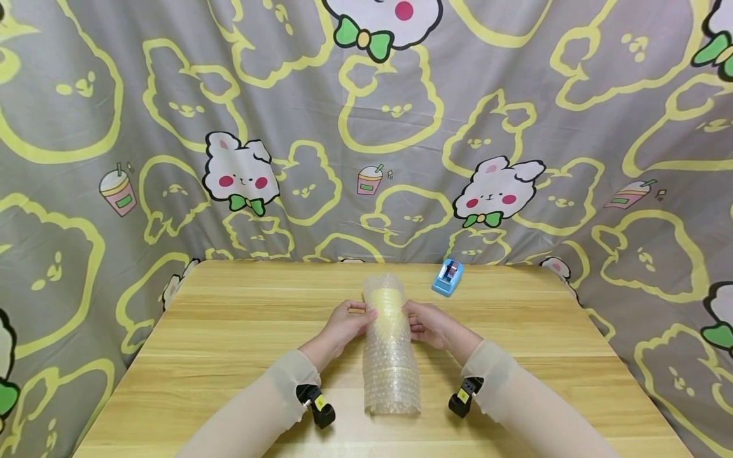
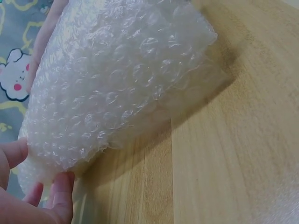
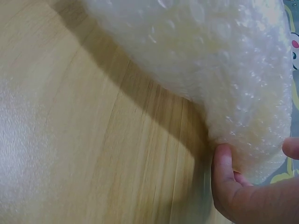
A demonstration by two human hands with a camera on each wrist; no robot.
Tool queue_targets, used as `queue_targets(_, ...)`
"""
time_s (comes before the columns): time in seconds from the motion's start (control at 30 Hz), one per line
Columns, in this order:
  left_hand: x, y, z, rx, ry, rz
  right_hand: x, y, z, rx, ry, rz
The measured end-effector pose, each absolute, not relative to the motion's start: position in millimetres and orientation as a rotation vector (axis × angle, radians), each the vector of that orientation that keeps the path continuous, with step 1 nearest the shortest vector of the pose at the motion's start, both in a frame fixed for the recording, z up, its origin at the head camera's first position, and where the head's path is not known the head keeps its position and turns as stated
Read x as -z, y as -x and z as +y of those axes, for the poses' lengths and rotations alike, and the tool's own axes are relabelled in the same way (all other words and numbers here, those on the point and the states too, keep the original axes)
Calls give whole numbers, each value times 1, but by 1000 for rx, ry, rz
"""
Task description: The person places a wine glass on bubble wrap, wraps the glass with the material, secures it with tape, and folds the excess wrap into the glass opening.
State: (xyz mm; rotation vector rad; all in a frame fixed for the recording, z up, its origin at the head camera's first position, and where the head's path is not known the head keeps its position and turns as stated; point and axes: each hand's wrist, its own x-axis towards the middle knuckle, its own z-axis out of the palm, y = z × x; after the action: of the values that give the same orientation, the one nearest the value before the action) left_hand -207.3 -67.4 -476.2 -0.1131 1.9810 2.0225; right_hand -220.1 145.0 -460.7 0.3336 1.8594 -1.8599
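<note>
Grasping one roll of bubble wrap [image 1: 392, 369] from its two opposite sides, the left hand [image 1: 346, 326] and the right hand [image 1: 432, 324] face each other over the wooden table [image 1: 240, 356]. The roll lies around the middle between the table's left and right edges, with its length pointing to the far edge; its far end is near this edge but does not reach it. Through the clear layers a yellow content [image 1: 389, 304] can be seen in the farther half, but I cannot tell what it is.

The left thumb lies on top of the wrap, and the other fingers [image 2: 64, 189] hold it from the side and lower part. The right hand holds in a similar way, with one fingertip low at the wrap's side, just beside the wood.

Both arms have pale sleeves [image 1: 252, 401], and at each cuff is a black wrist device [image 1: 323, 413] with a small yellow label. Near the far edge of the table, on the right of the roll and well apart from the far right corner, stands a small blue dispenser [image 1: 447, 278]. Behind the far edge hangs a grey cloth [image 1: 321, 127] with yellow outlines and white rabbits.
</note>
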Motion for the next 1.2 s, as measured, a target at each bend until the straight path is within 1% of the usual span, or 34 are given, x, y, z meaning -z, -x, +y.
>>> queue_targets(0.63,477,206,-68,-1935,108,2054,460,219,148,1819,-327,1884)
queue_targets(1.2,478,205,-69,-1950,86,2010,463,221,153,1838,-298,1890)
